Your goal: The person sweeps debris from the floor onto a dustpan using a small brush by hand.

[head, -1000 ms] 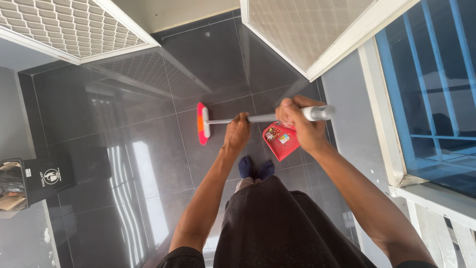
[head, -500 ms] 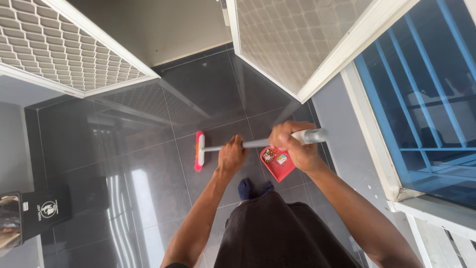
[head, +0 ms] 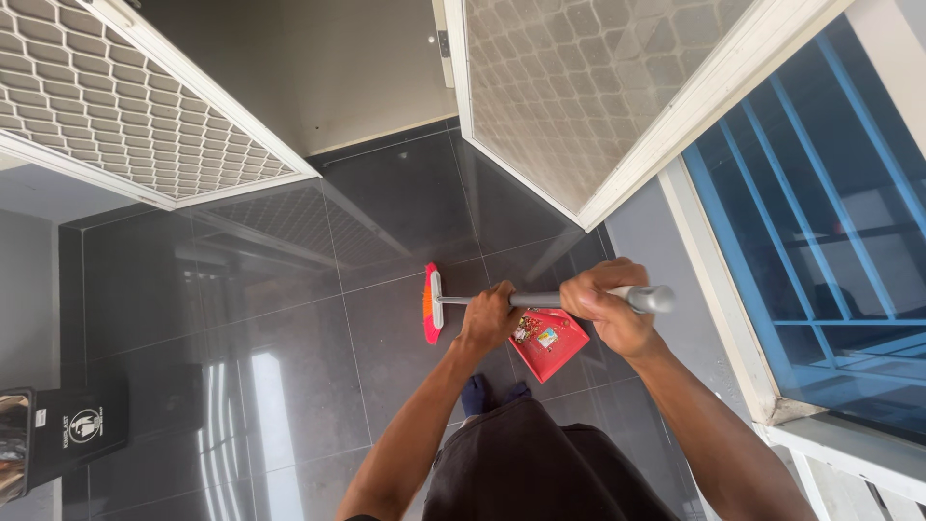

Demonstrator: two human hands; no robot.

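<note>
both hands grip one broom handle [head: 545, 300], a grey pole running nearly level across the view. left hand [head: 490, 318] is closed around the pole lower down, nearer the head; right hand [head: 606, 307] is closed around the top end, fingers wrapped fully. the broom head [head: 430, 304], pink with orange bristles, rests on the dark glossy floor tiles [head: 289, 328] out in front of the person. a red dustpan [head: 550, 342] lies flat on the floor just under the pole, between the hands, with a little mixed debris in it — so some sweepings look already gathered, by my reading. the tiles near the broom head show no obvious dirt, though reflections make that hard to judge; how much floor is left cannot be told. around: two white-framed mesh doors [head: 598, 87] stand open above, a blue-barred window [head: 820, 241] on the right, a black bin [head: 68, 434] at far left — well apart. the feet in dark socks [head: 492, 394] stand just beside the dustpan, crowding the space for sweeping.
</note>
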